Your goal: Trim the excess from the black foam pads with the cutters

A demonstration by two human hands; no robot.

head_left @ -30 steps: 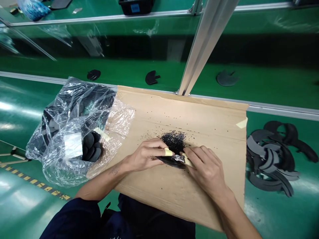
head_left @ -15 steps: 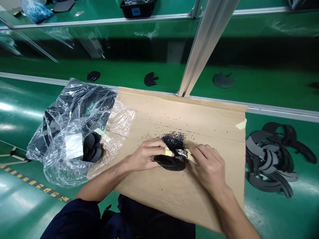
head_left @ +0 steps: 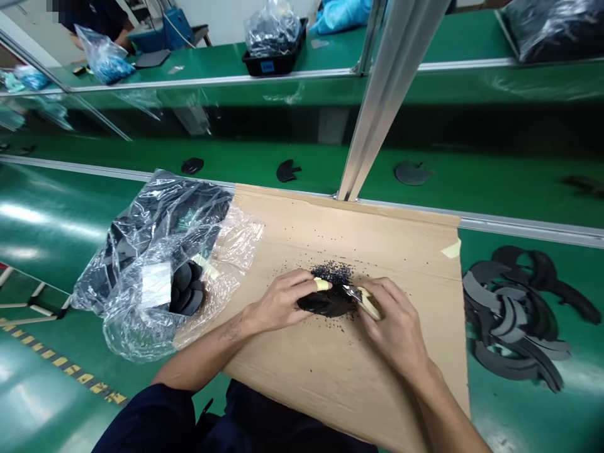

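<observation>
My left hand (head_left: 286, 300) grips a rounded, flat black part (head_left: 330, 303) at its left edge. Yellow covering wraps a fingertip of that hand. In my right hand (head_left: 394, 321) is a pair of nippers (head_left: 368, 303) with pale yellow handles, its metal jaws at the part's right edge. Whether the jaws are touching the part I cannot tell. Just beyond it, small black bits (head_left: 333, 272) lie heaped on a cardboard sheet (head_left: 283, 377), with more scattered around.
To the left, a clear plastic bag (head_left: 136, 277) holds several dark rounded parts. Curved black pieces (head_left: 514, 314) are piled at the right. A metal post (head_left: 377, 113) rises behind the cardboard. Flat dark parts (head_left: 413, 172) lie on the green belt beyond. A person (head_left: 101, 25) is at the far left.
The camera view has tilted up, bringing a person and more of the upper shelf into sight. The black part now lies lower over the bits, and the nippers have turned slightly.
</observation>
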